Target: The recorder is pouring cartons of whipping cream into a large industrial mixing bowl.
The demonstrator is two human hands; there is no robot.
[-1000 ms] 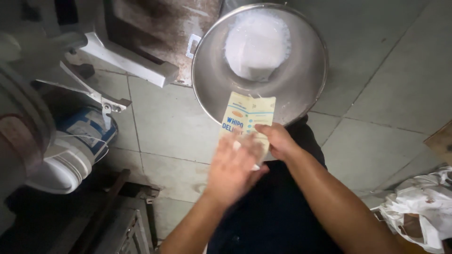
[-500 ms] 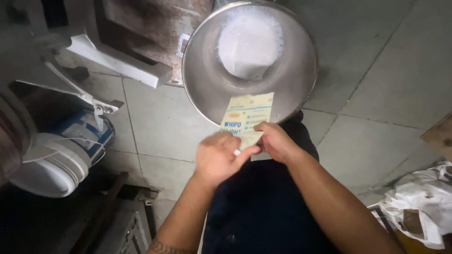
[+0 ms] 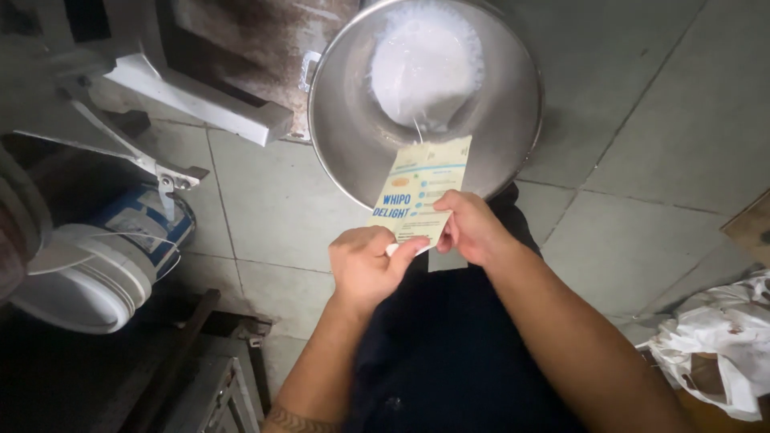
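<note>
Carton of cream-coloured card with blue print, squeezed flat, is tilted over the near rim of a large steel bowl, a thin white strand hanging from its top edge. Both hands pinch its lower end: the left hand curled shut around the bottom corner, the right hand closed on the bottom right side. White cream lies pooled in the bowl's bottom. The bowl stands on a grey tiled floor. A white and blue bucket lies at left, and a crumpled white bag at right.
</note>
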